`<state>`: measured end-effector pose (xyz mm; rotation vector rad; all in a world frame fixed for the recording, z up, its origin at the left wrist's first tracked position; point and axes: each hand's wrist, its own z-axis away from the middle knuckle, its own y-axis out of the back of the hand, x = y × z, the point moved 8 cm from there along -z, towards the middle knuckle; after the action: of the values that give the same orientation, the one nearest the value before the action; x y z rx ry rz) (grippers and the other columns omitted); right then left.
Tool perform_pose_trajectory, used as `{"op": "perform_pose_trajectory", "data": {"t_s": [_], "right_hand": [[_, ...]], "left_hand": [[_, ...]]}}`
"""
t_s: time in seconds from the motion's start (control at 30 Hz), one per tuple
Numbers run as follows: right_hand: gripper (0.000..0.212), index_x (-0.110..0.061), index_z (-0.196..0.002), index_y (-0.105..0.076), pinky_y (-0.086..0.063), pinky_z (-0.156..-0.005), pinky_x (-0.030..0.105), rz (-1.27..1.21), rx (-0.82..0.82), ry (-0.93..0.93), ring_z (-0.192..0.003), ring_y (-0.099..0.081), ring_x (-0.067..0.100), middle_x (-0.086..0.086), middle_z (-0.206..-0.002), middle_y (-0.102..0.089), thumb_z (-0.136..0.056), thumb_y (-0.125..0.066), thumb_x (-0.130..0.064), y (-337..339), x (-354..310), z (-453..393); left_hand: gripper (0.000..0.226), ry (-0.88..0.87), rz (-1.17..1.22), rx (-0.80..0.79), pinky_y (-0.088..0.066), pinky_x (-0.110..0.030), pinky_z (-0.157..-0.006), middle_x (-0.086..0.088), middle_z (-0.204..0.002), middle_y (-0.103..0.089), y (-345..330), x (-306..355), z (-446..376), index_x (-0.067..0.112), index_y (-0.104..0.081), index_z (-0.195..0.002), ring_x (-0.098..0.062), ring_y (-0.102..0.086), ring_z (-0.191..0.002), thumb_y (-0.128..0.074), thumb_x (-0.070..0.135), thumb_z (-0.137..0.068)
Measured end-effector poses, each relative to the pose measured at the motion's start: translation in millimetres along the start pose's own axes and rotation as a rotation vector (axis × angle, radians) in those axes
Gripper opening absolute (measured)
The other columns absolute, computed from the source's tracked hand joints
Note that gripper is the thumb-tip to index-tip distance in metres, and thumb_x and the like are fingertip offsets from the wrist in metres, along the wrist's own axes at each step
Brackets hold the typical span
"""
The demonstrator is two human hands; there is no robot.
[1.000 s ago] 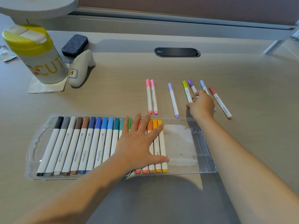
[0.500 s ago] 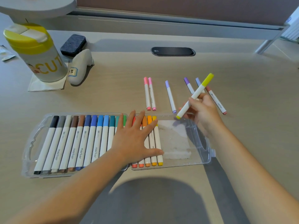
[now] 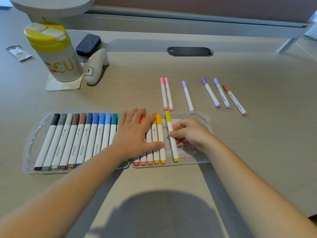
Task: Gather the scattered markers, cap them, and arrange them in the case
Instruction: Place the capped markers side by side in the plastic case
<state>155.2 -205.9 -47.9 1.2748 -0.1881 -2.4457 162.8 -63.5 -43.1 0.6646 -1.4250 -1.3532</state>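
Down comes the yellow-green marker (image 3: 172, 136), which half a second ago was being carried tilted in the air above the case and is now lying lengthwise in the clear case (image 3: 205, 161), just at three o'clock of the yellow-orange marker (image 3: 160, 140). The right hand (image 3: 192, 134) is pinching its white barrel near the middle, fingers curled round it, while the left hand (image 3: 135, 134) is pressing flat, fingers straight and spread, on the row of markers already packed, keeping them from rolling. Six capped markers are lying on the desk (image 3: 257, 152) at twelve to two o'clock of the case: a pink pair (image 3: 166, 94), a lilac one (image 3: 187, 97), a purple one (image 3: 210, 93), a pale blue-violet one (image 3: 221, 93) and a dusty red one (image 3: 234, 100). These are looking light, stiff and smooth, so they are likely rolling easily; taking each mid-barrel between thumb and fingertips seems the steadiest hold. Caps appear seated, though how firmly I cannot tell.
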Motion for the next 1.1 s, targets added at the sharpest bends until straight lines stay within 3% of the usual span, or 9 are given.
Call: {"op": "perform_pose_trajectory", "data": {"t_s": [0.2, 0.3, 0.47, 0.57, 0.7, 0.8, 0.9, 1.0, 1.1], "right_hand": [[0.013, -0.011, -0.077, -0.054, -0.048, -0.051, 0.021, 0.081, 0.035, 0.036, -0.057, -0.055, 0.016, 0.007, -0.071, -0.061, -0.082, -0.065, -0.006, -3, -4, 3], [0.013, -0.012, -0.078, -0.053, -0.048, -0.048, 0.019, 0.085, 0.026, 0.036, -0.054, -0.057, 0.013, 0.005, -0.069, -0.062, -0.083, -0.065, -0.008, -5, -6, 3], [0.015, -0.013, -0.076, -0.053, -0.052, -0.066, 0.03, 0.153, 0.049, 0.053, -0.059, -0.057, 0.014, 0.005, -0.067, -0.061, -0.081, -0.067, -0.012, -9, -6, 0], [0.015, -0.013, -0.075, -0.053, -0.052, -0.064, 0.029, 0.124, 0.068, 0.062, -0.061, -0.058, 0.015, 0.005, -0.067, -0.061, -0.081, -0.067, -0.013, -5, -3, 0], [0.015, -0.018, -0.081, -0.054, -0.053, -0.077, 0.035, 0.086, 0.24, 0.096, -0.079, -0.061, 0.019, 0.001, -0.077, -0.059, -0.08, -0.069, -0.018, 26, -1, -4], [0.016, -0.013, -0.091, -0.054, -0.048, -0.063, 0.024, 0.014, 0.352, 0.15, -0.067, -0.055, 0.012, -0.002, -0.075, -0.055, -0.082, -0.067, -0.014, 49, -6, -2], [0.018, -0.011, -0.096, -0.055, -0.045, -0.062, 0.019, -0.011, 0.467, 0.217, -0.064, -0.054, 0.009, -0.004, -0.073, -0.055, -0.082, -0.066, -0.012, 72, -10, -1], [0.018, -0.014, -0.097, -0.053, -0.044, -0.067, 0.016, -0.004, 0.602, 0.253, -0.069, -0.05, 0.002, -0.01, -0.075, -0.051, -0.083, -0.065, -0.012, 96, -10, -1], [0.023, -0.01, -0.105, -0.054, -0.04, -0.074, 0.018, -0.011, 0.736, 0.253, -0.078, -0.051, 0.007, -0.008, -0.082, -0.052, -0.084, -0.061, -0.009, 124, -5, -3]], "left_hand": [[0.092, -0.008, 0.012, -0.031, 0.006, -0.042, -0.115, 0.0, -0.154, -0.011, 0, -1, 1, 0.032, -0.011, -0.146, -0.021, -0.002, -0.143, -0.033, 0.077, -0.068], [0.097, -0.012, 0.039, -0.026, 0.005, -0.042, -0.115, 0.0, -0.153, -0.014, 1, 0, 1, 0.032, -0.014, -0.145, -0.022, -0.004, -0.142, -0.028, 0.078, -0.061], [0.092, -0.001, 0.031, -0.057, 0.005, -0.043, -0.115, 0.0, -0.154, -0.012, 2, -1, 1, 0.032, -0.013, -0.145, -0.021, -0.003, -0.142, -0.035, 0.076, -0.067], [0.096, 0.004, -0.035, -0.062, 0.007, -0.047, -0.114, -0.001, -0.155, -0.008, 1, 1, -1, 0.035, -0.009, -0.145, -0.024, 0.001, -0.143, -0.033, 0.084, -0.065], [0.11, -0.009, -0.103, -0.064, 0.009, -0.052, -0.112, -0.002, -0.156, 0.002, -3, 11, -7, 0.042, 0.001, -0.144, -0.03, 0.009, -0.143, -0.007, 0.089, -0.044], [0.109, -0.008, -0.12, -0.092, 0.011, -0.053, -0.112, -0.003, -0.156, 0.006, -11, 17, -10, 0.045, 0.006, -0.143, -0.032, 0.01, -0.142, -0.005, 0.09, -0.044], [0.111, -0.015, -0.15, -0.072, 0.011, -0.053, -0.112, -0.002, -0.156, 0.006, -13, 20, -11, 0.045, 0.005, -0.143, -0.032, 0.007, -0.142, 0.002, 0.087, -0.041], [0.11, -0.033, -0.154, -0.077, 0.01, -0.052, -0.112, -0.001, -0.155, 0.006, -16, 30, -15, 0.044, 0.005, -0.143, -0.031, 0.006, -0.142, 0.001, 0.088, -0.042], [0.103, -0.06, -0.16, -0.091, 0.008, -0.05, -0.113, -0.001, -0.155, 0.01, -19, 46, -21, 0.043, 0.005, -0.143, -0.031, 0.007, -0.142, -0.02, 0.092, -0.056]]}}
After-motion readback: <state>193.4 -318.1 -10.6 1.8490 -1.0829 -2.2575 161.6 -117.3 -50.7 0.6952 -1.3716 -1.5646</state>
